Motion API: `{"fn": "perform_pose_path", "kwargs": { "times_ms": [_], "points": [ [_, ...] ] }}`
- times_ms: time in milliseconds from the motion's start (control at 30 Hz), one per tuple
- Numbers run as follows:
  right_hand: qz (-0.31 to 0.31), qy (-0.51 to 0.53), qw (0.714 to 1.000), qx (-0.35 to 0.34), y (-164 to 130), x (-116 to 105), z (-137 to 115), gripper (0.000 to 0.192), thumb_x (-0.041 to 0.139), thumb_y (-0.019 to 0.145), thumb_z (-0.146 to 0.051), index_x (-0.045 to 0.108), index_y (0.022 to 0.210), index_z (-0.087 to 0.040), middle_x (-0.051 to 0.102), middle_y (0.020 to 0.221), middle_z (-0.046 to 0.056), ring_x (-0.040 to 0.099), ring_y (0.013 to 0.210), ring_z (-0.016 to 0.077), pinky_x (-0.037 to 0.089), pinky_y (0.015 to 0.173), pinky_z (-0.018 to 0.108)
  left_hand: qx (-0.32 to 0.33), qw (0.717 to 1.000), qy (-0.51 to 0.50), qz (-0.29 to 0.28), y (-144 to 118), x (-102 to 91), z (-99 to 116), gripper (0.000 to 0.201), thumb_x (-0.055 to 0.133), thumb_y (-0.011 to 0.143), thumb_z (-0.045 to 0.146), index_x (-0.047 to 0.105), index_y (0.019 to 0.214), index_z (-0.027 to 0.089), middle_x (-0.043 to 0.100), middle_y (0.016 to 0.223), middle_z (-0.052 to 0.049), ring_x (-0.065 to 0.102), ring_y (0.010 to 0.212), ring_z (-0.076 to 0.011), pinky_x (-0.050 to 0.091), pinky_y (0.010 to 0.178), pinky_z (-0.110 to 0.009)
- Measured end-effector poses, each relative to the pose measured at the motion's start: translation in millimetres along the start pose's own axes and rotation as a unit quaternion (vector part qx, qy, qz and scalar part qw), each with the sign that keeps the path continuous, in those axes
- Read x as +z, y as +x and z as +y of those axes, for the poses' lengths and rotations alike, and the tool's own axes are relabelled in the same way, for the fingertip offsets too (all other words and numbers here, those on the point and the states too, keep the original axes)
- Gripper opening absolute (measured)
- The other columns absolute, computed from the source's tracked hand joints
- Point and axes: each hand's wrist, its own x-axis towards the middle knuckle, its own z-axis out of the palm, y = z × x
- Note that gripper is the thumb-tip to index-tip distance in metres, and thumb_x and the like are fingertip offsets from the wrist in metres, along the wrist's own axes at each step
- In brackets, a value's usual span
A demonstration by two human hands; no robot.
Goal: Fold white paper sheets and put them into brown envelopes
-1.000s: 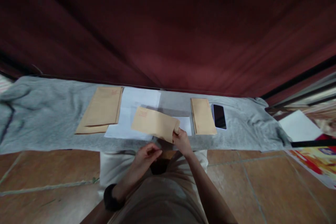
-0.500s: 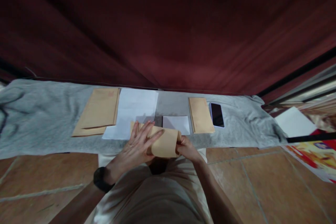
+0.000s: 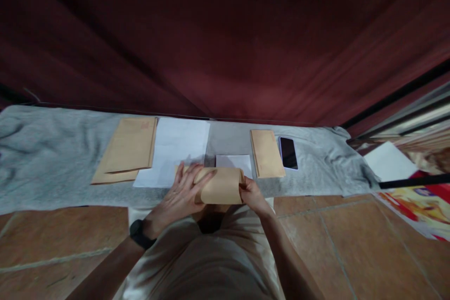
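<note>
A brown paper envelope is held in front of my lap, over the near edge of the cloth-covered surface. My left hand grips its left end, with the fingers laid across the top. My right hand pinches the right end, where the paper bulges into an opening; some of those fingertips are hidden by it. Behind the envelope lies a small white sheet of paper, partly covered. Large white paper spreads out beyond my left hand.
Larger brown envelopes lie stacked at the left. Smaller brown envelopes and a phone lie at the right on the grey cloth. A dark red curtain hangs behind. Beyond the right end are a white sheet and a colourful printed package.
The envelope's lower edge has risen slightly and sits flatter, its right end now turned less toward me. Both hands keep their hold. The whole view has shifted slightly.
</note>
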Motion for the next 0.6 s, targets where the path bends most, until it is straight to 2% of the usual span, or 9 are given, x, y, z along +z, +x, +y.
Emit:
{"fn": "perform_pose_path", "kwargs": {
  "times_ms": [67,133,233,300,367,433,500,600],
  "points": [
    [0.018,-0.010,1.000,0.006,2,-3,6,0.023,0.071,0.073,-0.038,0.070,0.091,-0.023,0.072,0.075,0.000,0.070,0.080,0.0234,0.058,0.071,0.035,0.003,1.000,0.006,0.003,-1,-2.3,4,0.089,0.072,0.077,0.025,0.034,0.157,0.026,0.046,0.151,-0.017,0.038,0.145,-0.0388,0.014,0.123,-0.067],
    [0.074,-0.080,0.994,-0.014,4,-8,10,0.021,0.069,0.074,-0.035,0.069,0.090,-0.023,0.071,0.077,0.001,0.069,0.080,0.0227,0.058,0.074,0.035,-0.006,1.000,0.014,0.005,-2,-1.1,6,0.088,0.072,0.077,0.024,0.035,0.157,0.026,0.048,0.149,-0.017,0.040,0.143,-0.0386,0.014,0.123,-0.067],
    [0.208,-0.227,0.947,-0.096,1,-14,6,0.025,0.066,0.077,-0.031,0.070,0.100,-0.022,0.071,0.094,0.006,0.067,0.088,0.0225,0.055,0.086,0.038,-0.036,0.999,0.022,0.006,-4,6.4,5,0.094,0.074,0.074,0.026,0.032,0.158,0.023,0.045,0.152,-0.020,0.038,0.145,-0.0417,0.015,0.122,-0.067],
    [0.252,-0.278,0.915,-0.153,-8,-16,-3,0.026,0.062,0.083,-0.031,0.071,0.106,-0.023,0.070,0.106,0.008,0.066,0.096,0.0231,0.053,0.093,0.039,-0.058,0.998,0.021,0.004,-4,11.2,4,0.099,0.076,0.073,0.028,0.029,0.159,0.020,0.041,0.156,-0.022,0.036,0.146,-0.0427,0.016,0.122,-0.066],
    [0.238,-0.289,0.910,-0.181,-19,-15,-14,0.022,0.056,0.091,-0.032,0.072,0.105,-0.025,0.071,0.105,0.008,0.066,0.099,0.0237,0.052,0.095,0.038,-0.073,0.997,0.019,0.005,-4,13.9,6,0.101,0.076,0.073,0.030,0.026,0.160,0.018,0.037,0.158,-0.024,0.035,0.147,-0.0427,0.016,0.122,-0.066],
    [0.197,-0.277,0.924,-0.175,-29,-12,-22,0.023,0.054,0.094,-0.033,0.073,0.106,-0.027,0.074,0.101,0.006,0.068,0.098,0.0244,0.052,0.093,0.038,-0.079,0.997,0.016,0.007,-3,14.8,9,0.100,0.075,0.074,0.030,0.026,0.160,0.016,0.035,0.159,-0.025,0.035,0.147,-0.0427,0.015,0.122,-0.066],
    [0.144,-0.252,0.946,-0.147,-33,-10,-27,0.024,0.056,0.093,-0.032,0.075,0.107,-0.027,0.076,0.100,0.005,0.069,0.098,0.0251,0.053,0.094,0.039,-0.072,0.997,0.009,0.013,-1,15.2,13,0.098,0.076,0.075,0.031,0.028,0.159,0.016,0.036,0.159,-0.025,0.034,0.147,-0.0432,0.016,0.122,-0.067],
    [0.030,-0.188,0.979,-0.074,-30,-13,-26,0.022,0.057,0.089,-0.031,0.077,0.098,-0.026,0.077,0.098,0.002,0.069,0.100,0.0247,0.054,0.097,0.040,-0.036,0.999,0.001,0.021,-1,15.1,17,0.090,0.075,0.076,0.027,0.035,0.157,0.021,0.041,0.156,-0.022,0.034,0.147,-0.0425,0.018,0.122,-0.067]
  ]
}}
